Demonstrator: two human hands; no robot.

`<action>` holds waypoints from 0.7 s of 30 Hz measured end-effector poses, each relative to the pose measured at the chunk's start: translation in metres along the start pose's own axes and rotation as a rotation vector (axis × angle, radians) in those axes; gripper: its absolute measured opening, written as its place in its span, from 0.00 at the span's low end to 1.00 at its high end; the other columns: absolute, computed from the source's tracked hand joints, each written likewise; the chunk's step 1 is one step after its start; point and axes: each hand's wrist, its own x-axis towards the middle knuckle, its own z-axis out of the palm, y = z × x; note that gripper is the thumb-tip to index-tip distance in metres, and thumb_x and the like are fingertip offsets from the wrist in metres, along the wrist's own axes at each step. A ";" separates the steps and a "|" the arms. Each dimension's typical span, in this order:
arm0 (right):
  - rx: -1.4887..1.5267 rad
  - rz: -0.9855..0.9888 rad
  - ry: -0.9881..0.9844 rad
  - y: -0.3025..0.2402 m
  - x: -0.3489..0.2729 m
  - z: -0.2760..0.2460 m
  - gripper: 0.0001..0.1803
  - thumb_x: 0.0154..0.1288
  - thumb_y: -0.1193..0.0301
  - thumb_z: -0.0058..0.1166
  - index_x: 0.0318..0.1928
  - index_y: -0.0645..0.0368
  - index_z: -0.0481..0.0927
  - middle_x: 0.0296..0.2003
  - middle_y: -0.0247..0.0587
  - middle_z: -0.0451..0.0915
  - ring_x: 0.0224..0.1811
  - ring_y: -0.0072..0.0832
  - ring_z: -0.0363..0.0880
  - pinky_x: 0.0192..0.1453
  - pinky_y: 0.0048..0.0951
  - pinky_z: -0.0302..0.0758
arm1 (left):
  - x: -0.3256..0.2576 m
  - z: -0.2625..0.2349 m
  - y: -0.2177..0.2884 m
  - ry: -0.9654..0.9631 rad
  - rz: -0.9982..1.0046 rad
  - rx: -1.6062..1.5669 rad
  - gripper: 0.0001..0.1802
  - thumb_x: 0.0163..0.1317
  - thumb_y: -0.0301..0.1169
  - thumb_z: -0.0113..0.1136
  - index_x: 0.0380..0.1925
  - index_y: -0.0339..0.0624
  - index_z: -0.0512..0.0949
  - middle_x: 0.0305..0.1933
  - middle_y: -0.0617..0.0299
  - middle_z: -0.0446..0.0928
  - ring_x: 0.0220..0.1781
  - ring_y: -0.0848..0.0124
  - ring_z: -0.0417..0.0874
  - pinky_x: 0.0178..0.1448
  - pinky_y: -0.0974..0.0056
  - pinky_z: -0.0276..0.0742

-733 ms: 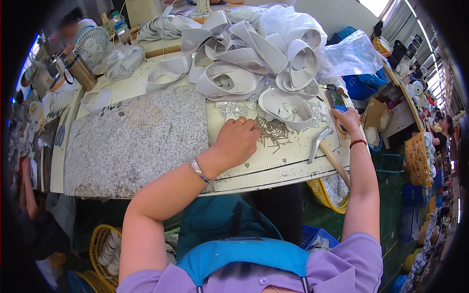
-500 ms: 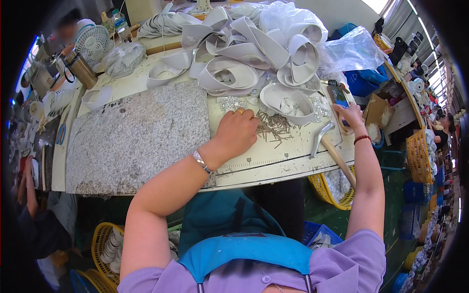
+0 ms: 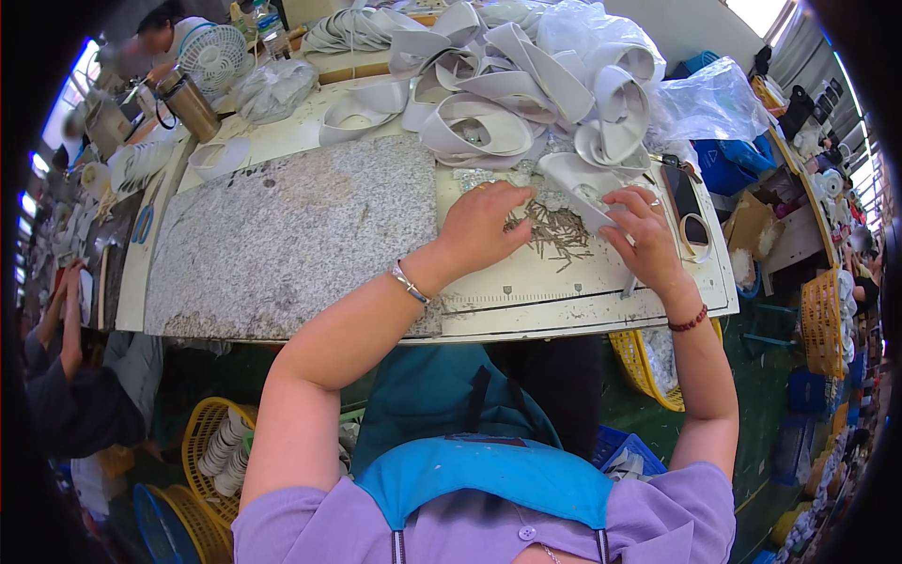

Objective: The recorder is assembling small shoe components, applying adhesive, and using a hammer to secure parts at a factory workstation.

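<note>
My left hand (image 3: 484, 224) lies on a loose pile of thin metal pins (image 3: 556, 228) on a white cutting mat (image 3: 583, 293), its fingers bent down into the pile. My right hand (image 3: 641, 237) is just right of the pins. Its fingers grip the edge of a white curved strap piece (image 3: 575, 180) at the front of a big heap of similar white pieces (image 3: 526, 94). A small grey tool part (image 3: 628, 286) shows under the right hand.
A speckled granite slab (image 3: 291, 235) covers the table's left half. A dark phone (image 3: 681, 193) and a tape ring (image 3: 696, 237) lie at the right edge, with plastic bags (image 3: 709, 94) behind. Yellow baskets (image 3: 648, 362) sit below. Another person (image 3: 56, 329) stands at left.
My right hand left the wooden-handled hammer at the table's right edge and moved left onto the white strap piece. My left hand stayed on the pins.
</note>
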 end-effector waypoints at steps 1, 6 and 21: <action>0.006 -0.003 0.003 -0.007 0.002 -0.002 0.09 0.49 0.73 0.60 0.33 0.62 0.78 0.44 0.39 0.75 0.51 0.40 0.68 0.53 0.38 0.65 | 0.002 -0.002 0.000 -0.050 -0.139 -0.225 0.21 0.54 0.35 0.58 0.49 0.43 0.73 0.40 0.59 0.76 0.43 0.66 0.76 0.44 0.64 0.72; 0.260 -0.011 0.118 -0.039 0.011 0.012 0.08 0.50 0.75 0.59 0.33 0.62 0.78 0.40 0.39 0.75 0.47 0.40 0.69 0.51 0.37 0.65 | 0.012 -0.020 0.007 -0.276 -0.644 -1.166 0.37 0.58 0.41 0.58 0.65 0.43 0.55 0.44 0.59 0.76 0.44 0.71 0.76 0.45 0.67 0.73; 0.055 0.187 0.166 -0.012 0.009 0.055 0.14 0.57 0.75 0.49 0.45 0.62 0.75 0.44 0.46 0.75 0.51 0.43 0.70 0.53 0.38 0.68 | 0.014 -0.028 0.007 -0.022 -0.631 -1.338 0.25 0.52 0.26 0.51 0.54 0.37 0.69 0.37 0.63 0.76 0.30 0.76 0.76 0.34 0.71 0.73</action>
